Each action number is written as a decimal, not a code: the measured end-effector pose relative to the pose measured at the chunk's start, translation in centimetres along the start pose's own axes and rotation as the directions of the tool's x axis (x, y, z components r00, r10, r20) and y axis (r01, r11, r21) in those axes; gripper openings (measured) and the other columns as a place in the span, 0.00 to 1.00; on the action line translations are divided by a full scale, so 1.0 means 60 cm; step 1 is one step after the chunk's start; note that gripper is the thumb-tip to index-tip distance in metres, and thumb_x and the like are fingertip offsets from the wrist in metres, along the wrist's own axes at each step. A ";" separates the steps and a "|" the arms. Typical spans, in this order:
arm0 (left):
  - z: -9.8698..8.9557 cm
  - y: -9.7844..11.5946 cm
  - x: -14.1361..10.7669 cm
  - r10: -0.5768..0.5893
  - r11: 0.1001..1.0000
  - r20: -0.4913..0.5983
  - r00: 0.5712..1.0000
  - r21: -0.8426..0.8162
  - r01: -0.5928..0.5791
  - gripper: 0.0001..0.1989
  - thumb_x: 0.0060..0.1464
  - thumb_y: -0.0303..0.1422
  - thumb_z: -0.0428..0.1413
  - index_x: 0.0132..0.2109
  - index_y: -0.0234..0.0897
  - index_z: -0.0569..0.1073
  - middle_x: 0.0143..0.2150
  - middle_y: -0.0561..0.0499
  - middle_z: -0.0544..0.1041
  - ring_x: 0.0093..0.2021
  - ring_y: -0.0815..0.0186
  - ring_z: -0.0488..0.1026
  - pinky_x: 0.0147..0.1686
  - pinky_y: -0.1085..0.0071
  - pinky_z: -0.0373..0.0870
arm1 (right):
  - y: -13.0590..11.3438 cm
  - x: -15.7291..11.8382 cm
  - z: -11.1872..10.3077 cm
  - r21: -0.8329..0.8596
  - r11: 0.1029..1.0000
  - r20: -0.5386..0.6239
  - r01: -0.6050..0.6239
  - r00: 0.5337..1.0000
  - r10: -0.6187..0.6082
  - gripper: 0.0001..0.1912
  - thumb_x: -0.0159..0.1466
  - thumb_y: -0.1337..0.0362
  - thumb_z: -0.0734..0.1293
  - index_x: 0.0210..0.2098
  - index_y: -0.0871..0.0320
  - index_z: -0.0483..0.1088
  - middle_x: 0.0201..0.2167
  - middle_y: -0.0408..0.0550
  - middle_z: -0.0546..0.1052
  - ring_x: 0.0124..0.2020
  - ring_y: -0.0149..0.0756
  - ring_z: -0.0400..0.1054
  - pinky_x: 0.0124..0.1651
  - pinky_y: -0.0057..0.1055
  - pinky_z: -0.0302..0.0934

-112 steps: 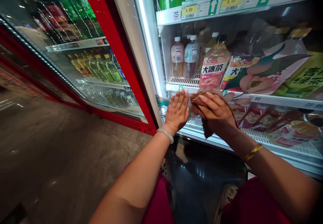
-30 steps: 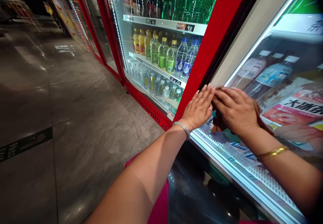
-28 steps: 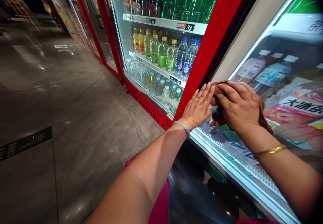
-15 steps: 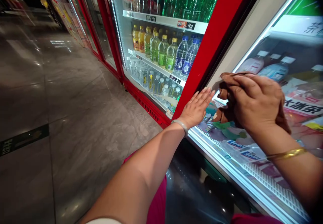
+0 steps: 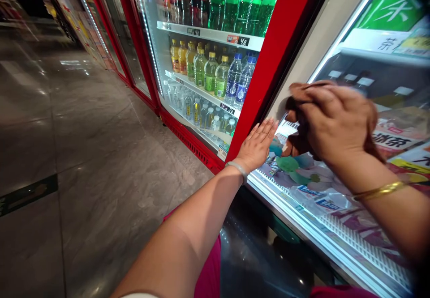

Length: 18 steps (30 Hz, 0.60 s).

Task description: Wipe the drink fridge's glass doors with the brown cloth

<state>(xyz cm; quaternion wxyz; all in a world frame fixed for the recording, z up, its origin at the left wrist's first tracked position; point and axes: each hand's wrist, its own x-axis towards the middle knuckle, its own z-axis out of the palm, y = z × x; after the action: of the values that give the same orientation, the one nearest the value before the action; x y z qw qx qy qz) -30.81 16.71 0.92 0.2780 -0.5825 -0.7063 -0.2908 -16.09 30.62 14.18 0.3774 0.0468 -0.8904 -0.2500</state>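
My left hand (image 5: 257, 145) lies flat with its fingers stretched out on the light edge of the glass-fronted cooler (image 5: 311, 49), beside the red door frame (image 5: 268, 61). It holds nothing. A pale bracelet circles that wrist. To its right, my right hand (image 5: 339, 123) is wrapped round a brown cloth (image 5: 300, 93), which is bunched against the glass. Cloth shows above the fingers, under the palm and past the wrist side. A gold bangle is on the right wrist. Behind the glass lie colourful packets (image 5: 329, 205).
Left of my hands, a red-framed fridge holds bottles (image 5: 210, 72) on white shelves (image 5: 208, 33). Its red base grille (image 5: 188, 138) meets the grey tiled floor (image 5: 110, 190). More red-framed fridges stand farther left. A green floor marking (image 5: 30, 194) lies at the far left.
My right hand and the cloth have moved slightly up along the glass. My left hand stays on the edge. The view has shifted a little, showing more of the cooler's right side.
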 end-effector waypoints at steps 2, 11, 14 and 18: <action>-0.001 0.002 0.001 -0.022 1.000 0.021 1.000 0.003 0.022 0.31 0.67 0.27 0.46 0.74 0.27 0.56 0.79 0.38 0.52 0.80 0.59 0.37 0.80 0.54 0.46 | -0.026 -0.005 0.010 -0.084 0.991 0.013 0.103 0.995 -0.102 0.19 0.74 0.64 0.60 0.63 0.58 0.69 0.64 0.56 0.73 0.67 0.54 0.61 0.69 0.54 0.57; -0.004 -0.008 -0.003 -0.034 0.999 0.033 0.999 0.005 0.034 0.37 0.65 0.24 0.46 0.77 0.25 0.44 0.81 0.35 0.44 0.81 0.60 0.34 0.79 0.57 0.45 | 0.000 0.069 -0.020 -0.115 0.988 -0.044 -0.107 0.994 0.103 0.19 0.76 0.55 0.60 0.58 0.59 0.73 0.67 0.54 0.71 0.68 0.53 0.60 0.69 0.53 0.57; -0.001 -0.009 -0.002 -0.053 0.999 0.012 0.999 0.012 0.053 0.36 0.65 0.24 0.47 0.76 0.24 0.47 0.80 0.34 0.44 0.80 0.59 0.33 0.80 0.56 0.45 | -0.031 0.044 0.006 -0.104 0.994 -0.011 -0.012 1.000 0.011 0.16 0.76 0.61 0.60 0.56 0.60 0.73 0.64 0.54 0.74 0.66 0.49 0.63 0.69 0.51 0.57; 0.006 -0.019 -0.011 -0.094 0.996 0.016 0.995 0.015 0.093 0.33 0.68 0.26 0.44 0.76 0.25 0.47 0.80 0.34 0.45 0.80 0.59 0.35 0.79 0.55 0.49 | -0.113 -0.066 0.065 -0.083 0.983 0.063 0.166 0.985 -0.161 0.13 0.72 0.68 0.63 0.53 0.61 0.76 0.58 0.54 0.78 0.63 0.46 0.66 0.69 0.49 0.59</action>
<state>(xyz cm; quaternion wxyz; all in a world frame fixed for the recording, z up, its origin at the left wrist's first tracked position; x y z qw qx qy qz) -31.85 16.36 0.09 0.2624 -0.5492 -0.7371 -0.2936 -16.70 27.40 6.09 0.3321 0.0960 -0.8820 -0.3202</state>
